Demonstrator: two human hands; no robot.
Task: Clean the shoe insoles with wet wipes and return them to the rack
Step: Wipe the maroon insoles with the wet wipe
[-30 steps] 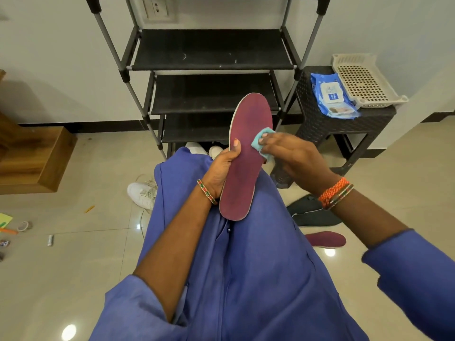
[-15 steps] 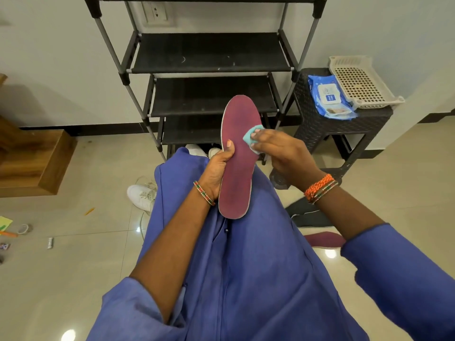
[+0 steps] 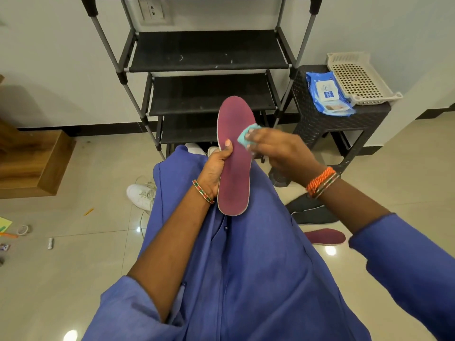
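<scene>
Maroon foam insole with pale edge, held upright above the blue-clad lap, toe end up, in front of the black metal-framed shoe rack.

Far left: wooden step by the wall, small litter on the glossy beige tiled floor, open floor between it and the lap. One white sneaker just beside the left leg.

Left hand curled round the insole's left edge near mid-length, thumb laid across the maroon face. Rack behind: three black shelves counted, no shoes or insoles on them.

Right hand pinching a folded teal wet wipe against the insole's right edge, upper half; fingers blurred. Orange thread bands on that wrist.

Below the right forearm: one dark shoe on the floor, and a second maroon insole lying flat nearer, partly hidden by the lap. Two insoles counted in all.

Right: black woven-pattern plastic stool close beside the rack's right post, carrying one blue wet-wipe pack with a white label, print too small to read, and one cream perforated plastic tray overhanging the far corner. Open floor to the right of the stool.
</scene>
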